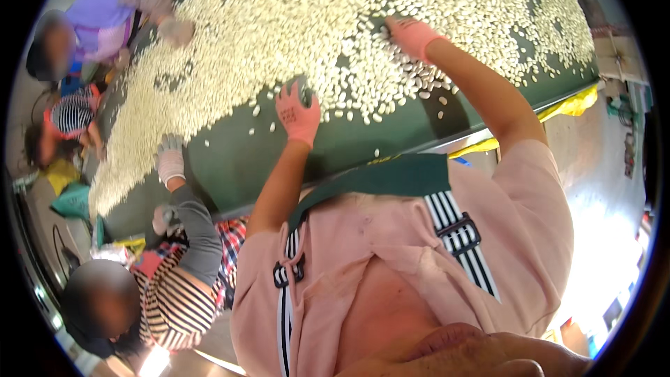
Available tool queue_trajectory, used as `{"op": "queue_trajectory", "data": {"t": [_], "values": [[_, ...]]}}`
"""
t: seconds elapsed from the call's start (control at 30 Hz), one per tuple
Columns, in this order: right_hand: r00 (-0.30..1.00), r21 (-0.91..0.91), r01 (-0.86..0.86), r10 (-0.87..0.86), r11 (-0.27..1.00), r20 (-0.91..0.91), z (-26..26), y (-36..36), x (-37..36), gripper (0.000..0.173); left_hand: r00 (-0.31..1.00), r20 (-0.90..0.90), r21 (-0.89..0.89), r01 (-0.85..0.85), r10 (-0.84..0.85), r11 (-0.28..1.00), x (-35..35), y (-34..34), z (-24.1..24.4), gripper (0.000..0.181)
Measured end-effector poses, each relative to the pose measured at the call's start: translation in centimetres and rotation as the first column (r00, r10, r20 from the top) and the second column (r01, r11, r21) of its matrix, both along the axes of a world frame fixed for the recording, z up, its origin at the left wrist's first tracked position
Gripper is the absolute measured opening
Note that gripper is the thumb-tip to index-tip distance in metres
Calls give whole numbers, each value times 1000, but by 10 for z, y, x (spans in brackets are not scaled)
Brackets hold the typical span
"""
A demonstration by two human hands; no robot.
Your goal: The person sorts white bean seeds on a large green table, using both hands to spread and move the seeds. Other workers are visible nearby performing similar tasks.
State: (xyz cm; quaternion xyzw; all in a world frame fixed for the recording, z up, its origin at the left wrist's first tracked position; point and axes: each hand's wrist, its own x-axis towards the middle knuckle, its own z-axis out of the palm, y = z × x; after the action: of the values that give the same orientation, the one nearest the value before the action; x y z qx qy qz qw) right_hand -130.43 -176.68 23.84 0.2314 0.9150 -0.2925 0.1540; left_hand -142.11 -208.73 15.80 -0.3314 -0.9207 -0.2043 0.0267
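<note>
Pale white beans (pixel 246 36) lie spread in a thick layer over a dark green work surface (pixel 235 167). My left hand (pixel 297 115), in a pink glove with dark fingertips, rests at the near edge of the beans. Its thumb and fingers are apart and I see nothing held in it. Further right, my right hand (pixel 411 36) wears a matching pink glove and reaches down into the beans. Those fingertips are blurred and partly hidden, so whether they pinch any beans is unclear. A few loose beans lie scattered between the layer and the near edge.
A co-worker's gloved hand (pixel 171 159) is on the surface to my left. Across the beans, another person's gloved hand (pixel 177 30) touches them. A third person (pixel 73 115) stands at the far left. Yellow material (pixel 570 104) hangs beneath the near right edge.
</note>
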Motion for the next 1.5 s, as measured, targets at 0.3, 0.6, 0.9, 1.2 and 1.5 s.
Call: {"op": "queue_trajectory", "data": {"t": [0.3, 0.6, 0.9, 1.2, 1.5], "values": [[702, -883, 364, -711, 297, 50, -20, 11, 7, 13, 944, 188, -93, -259, 272, 961, -112, 127, 82, 63], [338, -473, 778, -910, 414, -240, -43, 249, 45, 50, 698, 561, 327, 306, -445, 894, -53, 165, 58, 71], [603, -795, 530, -790, 297, 107, -88, 242, -62, 67, 221, 910, 411, -395, -350, 821, -158, 120, 43, 55], [959, -42, -238, 227, 970, -169, -17, -49, -200, 69, 843, 517, 321, -27, -151, 947, -160, 90, 38, 52], [997, 472, 50, -71, 880, 28, -8, -26, -95, 69, 903, 23, -287, 417, -429, 863, -105, -7, 36, 55]]}}
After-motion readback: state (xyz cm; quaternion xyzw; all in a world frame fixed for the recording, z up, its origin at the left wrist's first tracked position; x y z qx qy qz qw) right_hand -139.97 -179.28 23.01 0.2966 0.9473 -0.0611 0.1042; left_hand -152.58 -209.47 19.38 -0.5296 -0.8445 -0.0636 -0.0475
